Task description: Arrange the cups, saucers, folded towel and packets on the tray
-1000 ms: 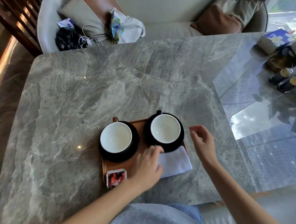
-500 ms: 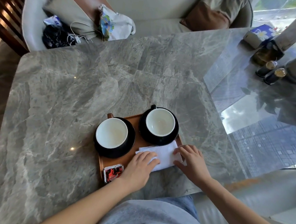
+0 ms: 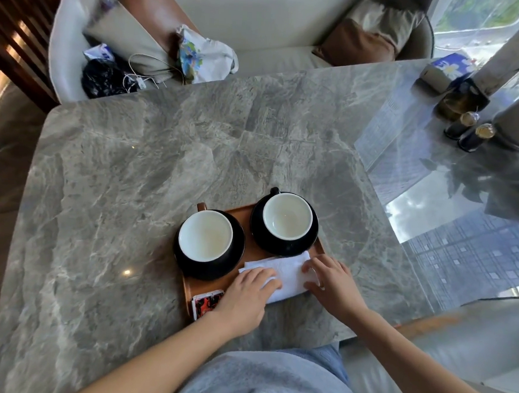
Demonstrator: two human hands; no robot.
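Note:
A brown tray [image 3: 246,218] sits near the front edge of the marble table. On it stand two white-lined cups, the left cup [image 3: 205,238] on a black saucer [image 3: 235,255] and the right cup [image 3: 287,217] on another black saucer [image 3: 260,236]. A folded white towel [image 3: 290,272] lies on the tray's near right part. My left hand [image 3: 246,298] rests flat on the towel's left end, and my right hand [image 3: 332,281] presses its right end with straight fingers. A red packet [image 3: 204,302] lies at the tray's near left corner, beside my left hand.
The grey marble table [image 3: 162,175] stretches far ahead. Two small dark bottles [image 3: 468,133], a tissue box [image 3: 445,69] and a planter stand at the far right. A sofa with cushions, a printed bag [image 3: 203,56] and cables lies behind the table.
My right hand came down from beside the right saucer onto the towel's right end. Both hands have shifted the towel further onto the tray, and it now lies squarer under the right saucer.

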